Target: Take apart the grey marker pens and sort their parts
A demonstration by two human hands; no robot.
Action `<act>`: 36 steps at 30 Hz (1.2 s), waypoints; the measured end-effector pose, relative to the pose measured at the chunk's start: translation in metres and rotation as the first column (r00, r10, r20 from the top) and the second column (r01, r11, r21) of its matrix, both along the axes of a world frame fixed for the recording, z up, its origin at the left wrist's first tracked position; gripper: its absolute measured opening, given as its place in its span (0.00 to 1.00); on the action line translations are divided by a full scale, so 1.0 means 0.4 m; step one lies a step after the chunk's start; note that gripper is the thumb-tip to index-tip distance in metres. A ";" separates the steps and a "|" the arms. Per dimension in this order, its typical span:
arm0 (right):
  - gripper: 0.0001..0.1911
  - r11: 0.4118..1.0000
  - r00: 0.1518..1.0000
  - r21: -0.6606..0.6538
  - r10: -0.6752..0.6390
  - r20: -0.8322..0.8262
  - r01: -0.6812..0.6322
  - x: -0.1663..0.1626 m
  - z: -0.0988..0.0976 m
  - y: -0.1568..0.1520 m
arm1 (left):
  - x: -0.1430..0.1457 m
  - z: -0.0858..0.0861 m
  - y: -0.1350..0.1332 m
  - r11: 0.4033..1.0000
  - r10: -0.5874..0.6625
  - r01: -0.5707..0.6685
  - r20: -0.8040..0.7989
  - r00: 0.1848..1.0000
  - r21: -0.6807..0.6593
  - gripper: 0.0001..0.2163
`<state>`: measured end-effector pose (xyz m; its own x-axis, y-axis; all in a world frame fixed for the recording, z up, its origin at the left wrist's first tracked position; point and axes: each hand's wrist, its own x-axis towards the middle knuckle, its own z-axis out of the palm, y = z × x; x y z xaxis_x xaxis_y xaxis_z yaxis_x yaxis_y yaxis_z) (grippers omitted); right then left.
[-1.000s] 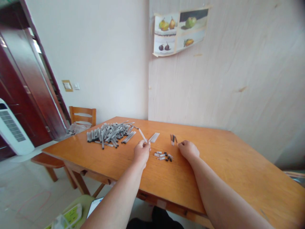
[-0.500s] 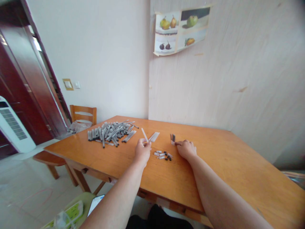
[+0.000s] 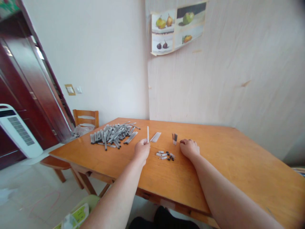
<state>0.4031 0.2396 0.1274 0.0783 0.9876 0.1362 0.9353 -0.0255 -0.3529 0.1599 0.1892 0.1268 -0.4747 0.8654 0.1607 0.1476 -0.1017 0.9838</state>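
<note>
My left hand (image 3: 142,150) is closed around the lower end of a whitish translucent pen barrel (image 3: 148,134), which points upright above the table. Just right of it, several similar pen barrels (image 3: 156,137) lie side by side. My right hand (image 3: 190,148) rests on the tabletop with its fingers curled; a small dark spot shows at the fingertips, too small to name. Left of those fingers lies a small bunch of thin dark sticks with pale ends (image 3: 174,139). Between my hands and nearer to me are loose pale and black pen caps or plugs (image 3: 164,155).
A large heap of grey pens with black ends (image 3: 114,133) covers the left part of the wooden table (image 3: 228,165). Behind the table stands a wall with fruit pictures (image 3: 177,28). A wooden chair (image 3: 86,118) and a white appliance (image 3: 17,130) are at left.
The pen barrel in my left hand has turned from leaning left to nearly upright. My right hand has drawn slightly right, away from the dark sticks. The view has shifted a little.
</note>
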 end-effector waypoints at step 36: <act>0.18 1.000 0.999 0.015 -0.016 -0.049 0.017 0.001 -0.011 0.007 | -0.093 -0.024 0.174 0.995 -0.093 0.052 -0.644 0.759 -0.083 0.07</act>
<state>0.4035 0.2423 0.1231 0.1018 0.9839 0.1471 0.9163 -0.0351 -0.3990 0.1226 0.2588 0.1171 -0.2115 0.9102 0.3561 0.7451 -0.0857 0.6615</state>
